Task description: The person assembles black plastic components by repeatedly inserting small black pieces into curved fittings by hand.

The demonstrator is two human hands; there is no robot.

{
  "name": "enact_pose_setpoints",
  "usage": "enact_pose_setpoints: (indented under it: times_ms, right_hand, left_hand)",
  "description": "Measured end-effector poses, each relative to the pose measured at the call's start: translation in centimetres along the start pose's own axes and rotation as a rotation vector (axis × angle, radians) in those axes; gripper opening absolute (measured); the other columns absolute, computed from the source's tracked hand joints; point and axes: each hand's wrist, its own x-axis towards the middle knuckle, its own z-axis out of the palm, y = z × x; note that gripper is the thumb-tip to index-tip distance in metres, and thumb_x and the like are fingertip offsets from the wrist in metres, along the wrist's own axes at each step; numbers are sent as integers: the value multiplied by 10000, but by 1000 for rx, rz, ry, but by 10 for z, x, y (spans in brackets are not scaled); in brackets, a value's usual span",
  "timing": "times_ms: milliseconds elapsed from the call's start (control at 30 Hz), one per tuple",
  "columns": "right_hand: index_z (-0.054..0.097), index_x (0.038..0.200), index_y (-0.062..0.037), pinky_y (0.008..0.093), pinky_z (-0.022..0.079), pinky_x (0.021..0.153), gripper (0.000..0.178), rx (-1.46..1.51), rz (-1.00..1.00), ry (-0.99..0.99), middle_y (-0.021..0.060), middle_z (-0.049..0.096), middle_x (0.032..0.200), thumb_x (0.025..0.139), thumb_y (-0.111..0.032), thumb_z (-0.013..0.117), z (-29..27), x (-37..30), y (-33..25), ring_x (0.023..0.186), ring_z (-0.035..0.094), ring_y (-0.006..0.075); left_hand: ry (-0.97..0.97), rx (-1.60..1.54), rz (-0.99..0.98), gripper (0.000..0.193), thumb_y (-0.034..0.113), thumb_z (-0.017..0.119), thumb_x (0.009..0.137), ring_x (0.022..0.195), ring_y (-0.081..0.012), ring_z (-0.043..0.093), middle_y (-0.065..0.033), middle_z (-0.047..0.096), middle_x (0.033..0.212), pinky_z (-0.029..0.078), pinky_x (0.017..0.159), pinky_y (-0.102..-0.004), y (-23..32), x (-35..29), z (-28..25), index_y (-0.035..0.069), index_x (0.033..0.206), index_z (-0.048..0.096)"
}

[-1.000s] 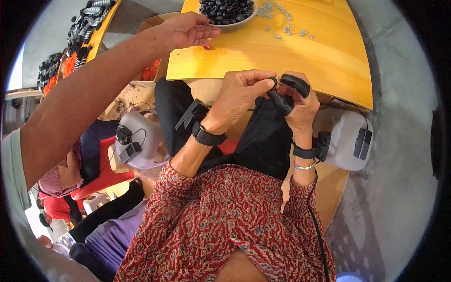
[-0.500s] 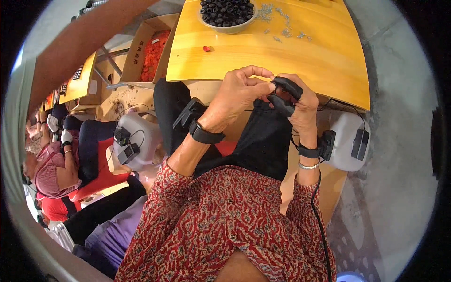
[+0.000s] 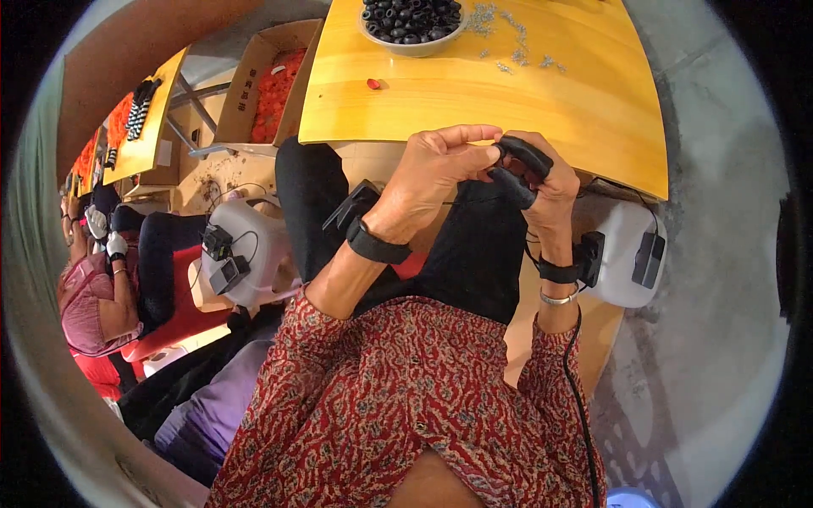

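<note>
On carton (image 3: 233, 120), print (image 3: 248, 91), right hand (image 3: 556, 179) gripping tool (image 3: 530, 152)

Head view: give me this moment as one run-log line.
right grip: around black two-handled tool | left grip: fingers at its end, contents unclear | yellow tabletop: bowl of black rings, small silvery parts, red piece

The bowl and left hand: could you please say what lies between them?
In the head view, bare table lies between the bowl and the left hand; a red piece sits farther left.
</note>
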Motion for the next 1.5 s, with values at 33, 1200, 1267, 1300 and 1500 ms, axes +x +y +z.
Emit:
enact_pose_setpoints:
  times_ms: [33, 1200, 1267, 1300, 1500]
  right_hand:
    - [639, 992, -20, 217, 499, 694, 299, 54, 20, -4, 43, 646, 925, 711, -44, 737, 1, -1, -1, 781, 623, 108]
    - [635, 949, 32, 229, 481, 646, 296, 140, -68, 150, 72, 608, 910, 671, 40, 737, -8, -3, -17, 738, 584, 125]
    - [649, 922, 15, 230, 482, 643, 269, -81, -92, 129, 67, 622, 878, 673, -10, 749, -9, -2, -20, 735, 599, 128]
    - [649, 922, 15, 230, 482, 643, 269, -82, -90, 130, 67, 622, 878, 673, -10, 749, -9, -3, -20, 735, 599, 128]
    - [654, 910, -3, 232, 488, 653, 264, -132, -73, 157, 53, 636, 869, 672, -48, 759, -1, -6, -24, 722, 617, 130]
  left_hand:
    - [-5, 39, -8, 275, 43, 600, 867, 825, -106, 617, -75, 652, 971, 511, 745, -218, 2, -2, 0, -42, 1128, 580]
    - [-49, 156, 156, 303, 90, 531, 924, 860, -119, 617, -60, 646, 1018, 519, 791, -246, -3, -13, 20, -24, 1204, 548]
    - [-87, -152, 44, 240, 85, 542, 917, 856, -154, 633, -91, 651, 979, 531, 782, -261, -6, -7, 16, -48, 1112, 582]
    - [-87, -152, 42, 240, 85, 542, 917, 856, -154, 633, -91, 651, 979, 531, 782, -261, -6, -7, 17, -48, 1112, 582]
    - [-51, -343, 70, 183, 64, 580, 890, 836, -173, 644, -106, 654, 952, 536, 742, -259, -14, -11, 20, -43, 1035, 602]
